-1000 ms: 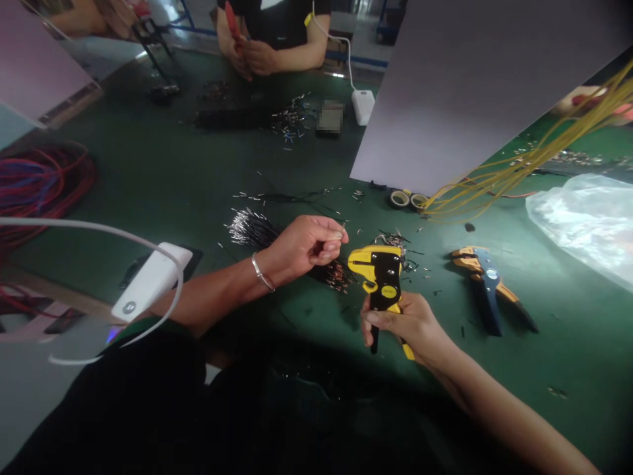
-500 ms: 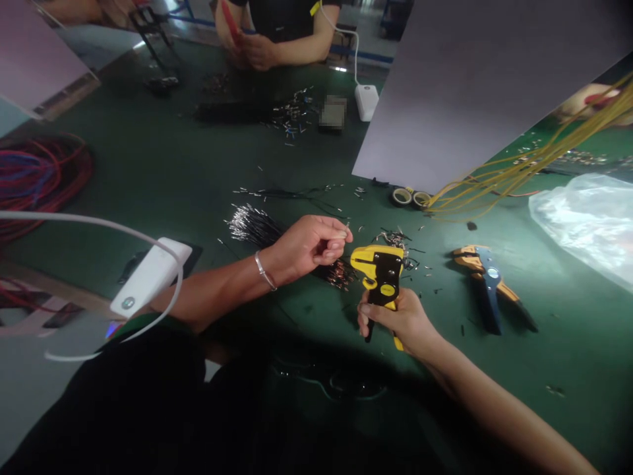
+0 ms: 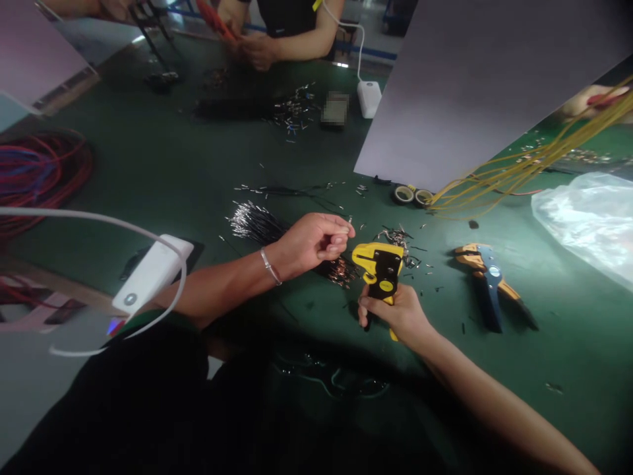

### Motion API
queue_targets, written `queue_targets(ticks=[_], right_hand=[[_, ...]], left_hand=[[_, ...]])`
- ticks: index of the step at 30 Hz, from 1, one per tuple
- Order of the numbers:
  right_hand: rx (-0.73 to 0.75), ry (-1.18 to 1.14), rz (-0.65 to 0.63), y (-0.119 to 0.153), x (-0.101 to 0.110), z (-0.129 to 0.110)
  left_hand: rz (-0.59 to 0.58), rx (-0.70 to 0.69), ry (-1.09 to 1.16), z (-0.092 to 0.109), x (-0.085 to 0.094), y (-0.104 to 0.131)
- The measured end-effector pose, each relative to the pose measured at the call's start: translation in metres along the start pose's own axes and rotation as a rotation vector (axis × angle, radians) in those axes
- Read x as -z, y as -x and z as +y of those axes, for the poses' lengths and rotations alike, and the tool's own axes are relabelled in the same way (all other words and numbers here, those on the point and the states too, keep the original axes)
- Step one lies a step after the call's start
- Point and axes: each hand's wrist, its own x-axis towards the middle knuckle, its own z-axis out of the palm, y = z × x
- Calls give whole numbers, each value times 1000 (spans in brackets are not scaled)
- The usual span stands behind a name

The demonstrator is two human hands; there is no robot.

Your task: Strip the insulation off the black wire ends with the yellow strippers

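My right hand (image 3: 395, 310) is wrapped round the handles of a yellow and black wire stripper (image 3: 383, 267), its head pointing left. Just left of that head, my left hand (image 3: 319, 244) is closed in a pinch, with a small shiny tip showing above the fingertips; what it belongs to is too small to name. Under and behind my left hand lies a bundle of black wires (image 3: 257, 223) with silvery ends at the left and coppery ends at the right. Short black and metallic scraps (image 3: 398, 236) lie behind the stripper.
A blue and orange stripper (image 3: 489, 270) lies at right, near a clear plastic bag (image 3: 588, 218). Two tape rolls (image 3: 414, 195) and yellow wires (image 3: 539, 161) are behind. White power bank (image 3: 151, 274) and red-blue coils (image 3: 42, 175) lie left. Opposite, a person's hands (image 3: 260, 49) hold something red.
The stripper's handles have been squeezed closer together in my right hand. My left hand stays pinched beside the tool. The red item across the table has shifted left.
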Motion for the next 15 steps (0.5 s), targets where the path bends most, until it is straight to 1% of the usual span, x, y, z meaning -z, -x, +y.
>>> queue_targets(ticks=[4, 10, 15], right_hand=[[1, -11, -37, -1, 3, 1], [-22, -29, -51, -2, 5, 1], [-37, -32, -96, 1, 6, 0]], left_hand=[[4, -18, -12, 1, -2, 2], [-2, -57, -48, 4, -3, 7], [26, -25, -46, 5, 1, 2]])
